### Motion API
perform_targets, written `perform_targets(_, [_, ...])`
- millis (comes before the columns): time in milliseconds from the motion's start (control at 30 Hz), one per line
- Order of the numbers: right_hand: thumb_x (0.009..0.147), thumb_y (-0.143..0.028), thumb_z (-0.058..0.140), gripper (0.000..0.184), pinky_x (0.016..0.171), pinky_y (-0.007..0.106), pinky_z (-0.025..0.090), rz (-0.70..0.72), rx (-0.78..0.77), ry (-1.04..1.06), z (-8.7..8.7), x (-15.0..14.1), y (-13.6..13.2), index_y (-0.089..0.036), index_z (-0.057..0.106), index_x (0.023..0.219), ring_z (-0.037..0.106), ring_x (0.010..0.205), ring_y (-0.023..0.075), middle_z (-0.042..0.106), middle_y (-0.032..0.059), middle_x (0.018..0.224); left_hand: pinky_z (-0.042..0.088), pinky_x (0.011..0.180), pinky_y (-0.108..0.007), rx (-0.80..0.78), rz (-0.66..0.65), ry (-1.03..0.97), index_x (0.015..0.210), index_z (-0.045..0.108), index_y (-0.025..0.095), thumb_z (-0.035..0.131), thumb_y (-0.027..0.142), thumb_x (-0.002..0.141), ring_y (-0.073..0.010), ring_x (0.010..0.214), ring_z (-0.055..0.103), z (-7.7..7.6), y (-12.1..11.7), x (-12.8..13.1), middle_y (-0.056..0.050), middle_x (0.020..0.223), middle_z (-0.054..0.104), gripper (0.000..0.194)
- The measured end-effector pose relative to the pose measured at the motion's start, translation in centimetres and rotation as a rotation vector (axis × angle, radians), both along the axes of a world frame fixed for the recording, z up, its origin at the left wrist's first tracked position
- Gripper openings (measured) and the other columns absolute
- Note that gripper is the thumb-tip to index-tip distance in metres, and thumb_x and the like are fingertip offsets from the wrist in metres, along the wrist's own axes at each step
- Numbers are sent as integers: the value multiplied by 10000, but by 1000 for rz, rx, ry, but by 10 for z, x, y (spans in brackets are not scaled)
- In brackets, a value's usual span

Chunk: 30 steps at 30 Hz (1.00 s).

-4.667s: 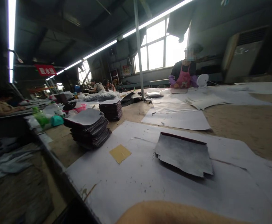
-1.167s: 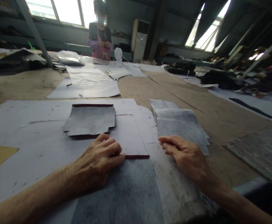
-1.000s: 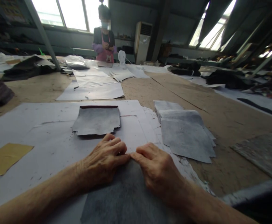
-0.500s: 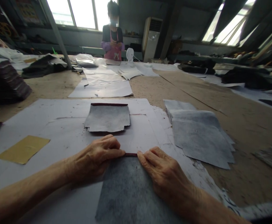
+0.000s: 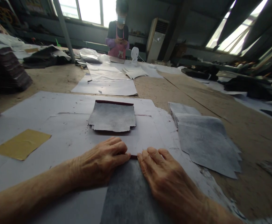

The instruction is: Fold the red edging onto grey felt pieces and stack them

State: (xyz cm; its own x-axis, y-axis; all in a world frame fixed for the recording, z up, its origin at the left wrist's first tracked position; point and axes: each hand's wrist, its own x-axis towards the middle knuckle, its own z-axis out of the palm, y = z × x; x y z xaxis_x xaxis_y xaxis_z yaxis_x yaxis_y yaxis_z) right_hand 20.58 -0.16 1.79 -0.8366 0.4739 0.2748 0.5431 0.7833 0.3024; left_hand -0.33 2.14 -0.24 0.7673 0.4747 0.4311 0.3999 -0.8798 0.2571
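A grey-backed panel [image 5: 129, 193] lies before me, its far edge folded over into a narrow dark red strip. My left hand [image 5: 105, 160] has its fingers curled, with the thumb tip pressing the left part of that fold. On the fold's right part, my right hand [image 5: 160, 171] presses with its fingers bent and close together. A short length of the dark red strip shows between the two hands; the rest is covered by fingers. Just beyond them lies a stack of similar grey panels [image 5: 112, 116] with a folded dark red far edge.
Loose grey panels [image 5: 207, 140] are fanned out at the right. A tan paper piece [image 5: 22, 144] lies at the left on the white sheet [image 5: 63, 129]. A tall dark stack [image 5: 5, 70] stands at far left. Across the table a person [image 5: 118, 37] stands near a small white fan [image 5: 135, 54].
The view has shifted, so things appear slightly further right. Both hands stay on the fold; the right fingers are more bent, and the gap between the hands is smaller.
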Motion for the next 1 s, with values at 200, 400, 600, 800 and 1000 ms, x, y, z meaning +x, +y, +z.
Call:
perform_targets(200, [799,10,291,346,651,361,495,140,-207,274,-14,-11,8,-7,610,931,474,734,212,553,136,797,426,705,-327,-40,-3,14,1048,529,114,380,-13,750,-172,765,449,2,1,-4,-80,840,512,356])
perform_targets(400, [801,4,317,368,732,353,494,148,-387,437,-22,-5,17,-42,540,1091,453,822,199,539,121,895,429,741,-327,-64,43,22,1063,534,128,372,-23,752,-171,804,480,7,-1,-23,-88,890,540,382])
perform_targets(600, [749,-3,352,501,759,392,481,107,-490,291,-19,-5,22,-73,438,1237,433,864,213,493,125,951,424,702,-340,15,102,24,1084,499,125,388,5,759,-171,769,490,7,-24,-30,-91,897,557,364])
perform_targets(800, [720,-2,364,624,780,404,465,84,-542,175,-16,-7,25,-150,338,1326,406,906,224,451,110,968,422,704,-382,-56,107,60,1094,481,90,408,54,727,-207,792,502,7,-39,-23,-118,917,553,376])
perform_targets(1000, [702,8,365,687,750,388,468,43,-567,96,-12,-10,25,-196,289,1354,397,919,229,434,103,981,416,671,-394,-49,104,62,1083,480,62,430,53,704,-213,761,487,6,-39,-23,-117,866,551,383])
